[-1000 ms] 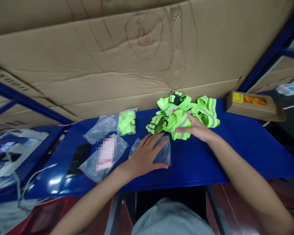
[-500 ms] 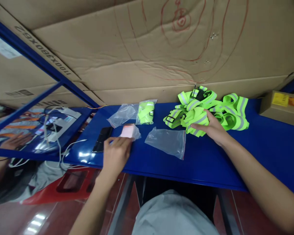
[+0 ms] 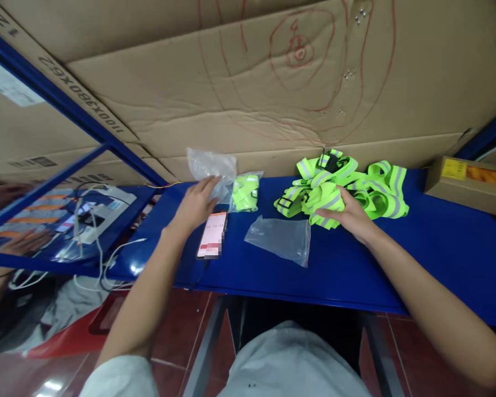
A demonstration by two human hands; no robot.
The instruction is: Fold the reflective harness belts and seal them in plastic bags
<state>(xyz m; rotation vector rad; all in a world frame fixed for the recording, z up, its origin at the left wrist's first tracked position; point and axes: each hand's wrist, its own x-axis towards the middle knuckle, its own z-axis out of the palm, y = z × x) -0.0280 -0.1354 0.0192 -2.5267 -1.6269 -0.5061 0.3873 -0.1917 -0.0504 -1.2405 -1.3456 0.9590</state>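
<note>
My right hand [image 3: 353,215] is closed around a rolled neon-yellow reflective strap [image 3: 324,207], its thumb at the near edge. Behind and beside it lies a heap of similar reflective straps [image 3: 391,190] with black buckles. My left hand [image 3: 196,204] has its fingers bent at the lower end of clear plastic bags [image 3: 210,165], which bulge up toward the cardboard. Just right of those is a bagged, folded strap [image 3: 245,193]. A phone [image 3: 213,231] with a lit pink screen lies below my left hand. One flat clear zip bag [image 3: 279,238] rests between my hands.
Behind the blue table [image 3: 314,286] stands a cardboard wall [image 3: 248,82] with red circles drawn on it. An open cardboard box [image 3: 467,184] sits far right. On the left, past a blue frame bar [image 3: 66,176], are cables [image 3: 101,237] and another person's hand [image 3: 25,242].
My left hand has moved up and away from the phone, and the clear bags there now stand higher. The phone screen is uncovered. My right hand keeps its hold on the strap.
</note>
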